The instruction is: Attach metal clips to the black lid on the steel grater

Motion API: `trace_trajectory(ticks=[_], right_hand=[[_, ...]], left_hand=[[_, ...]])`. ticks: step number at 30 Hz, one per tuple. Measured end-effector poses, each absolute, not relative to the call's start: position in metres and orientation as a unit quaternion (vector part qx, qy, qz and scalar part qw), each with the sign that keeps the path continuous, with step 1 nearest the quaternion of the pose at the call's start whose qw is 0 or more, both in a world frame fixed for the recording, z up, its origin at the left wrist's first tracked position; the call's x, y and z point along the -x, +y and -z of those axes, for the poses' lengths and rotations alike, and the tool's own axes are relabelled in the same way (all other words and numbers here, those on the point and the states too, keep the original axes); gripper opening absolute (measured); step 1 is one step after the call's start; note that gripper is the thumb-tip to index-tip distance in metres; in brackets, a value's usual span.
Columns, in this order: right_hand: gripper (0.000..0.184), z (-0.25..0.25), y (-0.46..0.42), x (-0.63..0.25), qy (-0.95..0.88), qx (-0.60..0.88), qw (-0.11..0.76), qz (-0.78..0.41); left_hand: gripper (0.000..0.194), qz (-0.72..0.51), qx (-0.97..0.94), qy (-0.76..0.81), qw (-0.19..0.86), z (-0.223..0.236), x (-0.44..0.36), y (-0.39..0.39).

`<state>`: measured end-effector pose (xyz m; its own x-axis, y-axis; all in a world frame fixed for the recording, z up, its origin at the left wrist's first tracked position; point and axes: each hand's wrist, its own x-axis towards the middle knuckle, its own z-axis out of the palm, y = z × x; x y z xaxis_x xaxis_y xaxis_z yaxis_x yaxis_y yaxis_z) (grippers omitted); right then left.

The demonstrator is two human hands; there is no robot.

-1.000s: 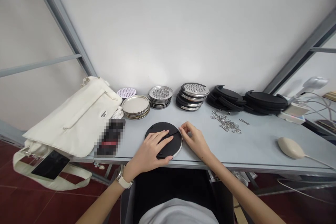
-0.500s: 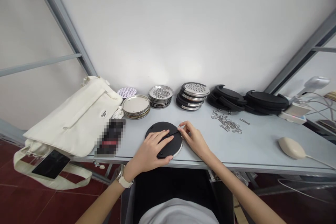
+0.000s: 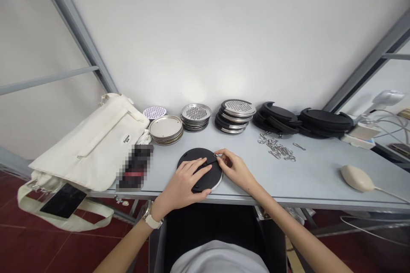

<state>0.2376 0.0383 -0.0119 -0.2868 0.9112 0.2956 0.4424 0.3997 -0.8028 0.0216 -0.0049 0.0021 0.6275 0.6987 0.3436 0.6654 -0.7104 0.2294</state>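
Table, one: grey, flat, smooth (image 3: 317,179). Directions below run from the black disc (image 3: 210,179), twelve toward the wall.

Bag, one: cream fabric, soft, flapped, at nine to ten o'clock (image 3: 96,145).

Black stacks, two: matte, rounded pieces with raised curved lips, at two o'clock (image 3: 325,120); layers not countable.

Mixed stack, one: black holders and silvery metal discs, perforated disc on top, at one o'clock (image 3: 237,117).

Metal stacks, two: plain smooth discs at eleven, rough grater discs at twelve (image 3: 196,115).

Hands, two. Left hand (image 3: 185,181): fingers spread loosely, palm-down over the disc. Right hand (image 3: 238,169): thumb and forefinger in a narrow pinch on the wire clip.

Black disc, one: round, matte, flat near the table's front edge; silvery rim showing at four.

Lilac disc, one: perforated, at eleven (image 3: 155,112).

Wire clip, one: bent, shiny metal, between one and two on the disc, by its edge (image 3: 215,155).

Loose clips: one heap, overlapping, uncountable, between two and three (image 3: 279,151).
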Motion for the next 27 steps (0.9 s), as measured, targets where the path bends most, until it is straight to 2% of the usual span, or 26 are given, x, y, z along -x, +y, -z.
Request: trace_trajectory(ticks=[27], right_hand=[[0.018,0.0137,0.0365,-0.2392,-0.738,0.452,0.389,-0.316]], left_hand=[[0.059,-0.214,-0.903,0.372,0.036,-0.002,-0.0218,-0.0048]])
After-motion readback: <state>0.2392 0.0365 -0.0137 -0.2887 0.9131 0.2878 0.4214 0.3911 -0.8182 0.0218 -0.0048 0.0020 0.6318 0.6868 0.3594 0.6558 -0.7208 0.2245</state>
